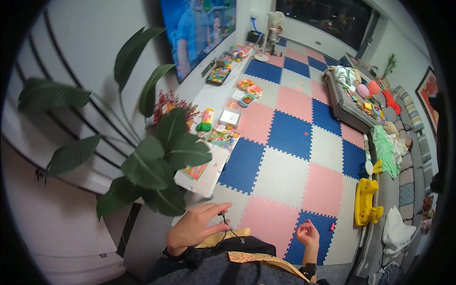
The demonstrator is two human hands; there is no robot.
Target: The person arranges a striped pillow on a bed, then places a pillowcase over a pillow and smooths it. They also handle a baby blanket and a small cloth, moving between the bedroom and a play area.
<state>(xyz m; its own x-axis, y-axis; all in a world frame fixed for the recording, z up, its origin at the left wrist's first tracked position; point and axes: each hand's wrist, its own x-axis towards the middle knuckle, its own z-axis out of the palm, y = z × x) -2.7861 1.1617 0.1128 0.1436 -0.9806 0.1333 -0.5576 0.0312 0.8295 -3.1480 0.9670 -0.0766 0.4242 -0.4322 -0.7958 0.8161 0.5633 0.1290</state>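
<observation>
My left hand (194, 226) is at the lower middle, thumb and fingers apart. A thin black cord (225, 221) runs up between them from a black bag (249, 245) at my waist; whether a finger grips it is hard to see. My right hand (308, 232) hangs over a blue foam mat tile (313, 253), its fingers curled in and nothing visible in them. Yellow patterned cloth (263, 259) shows across my front. A small pink toy (332, 227) lies on the mat to the right of that hand.
A large potted plant (153, 164) leans in from the left. Toys crowd a low white cabinet (213, 94) under a television (199, 32). A floor fan (262, 57) stands farther back. At right, a yellow rocking toy (365, 203) stands beside a grey sofa (388, 199), where a person lies under a green blanket (386, 151).
</observation>
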